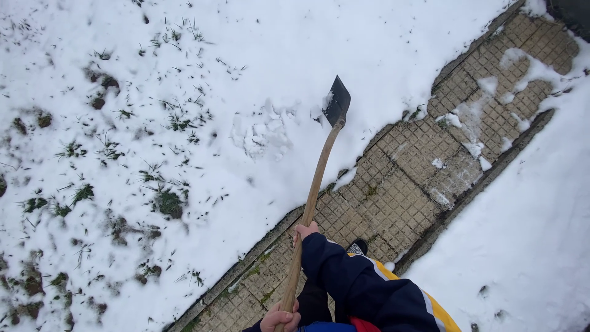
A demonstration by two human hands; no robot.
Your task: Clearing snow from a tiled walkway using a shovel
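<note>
Two hands are closed around the wooden shaft of a shovel (314,184): the left hand (279,318) near its end, the right hand (305,230) higher. Its dark blade (337,101) is held above the snow (258,135) beside the paved path (399,190). It seems stiff and blade-heavy.

A: Open room?
B: Paved path (399,197), mostly bare, running diagonally between two kerbs (473,190); air above the snow (307,49) is open on all sides.

A: Obstacles?
B: Shovel (319,166) shaft slanting across the path's left kerb; loose snow clumps (264,135) just beside the blade; snow patches (479,123) further along the paving; grass tufts (166,200) poking through at left.
</note>
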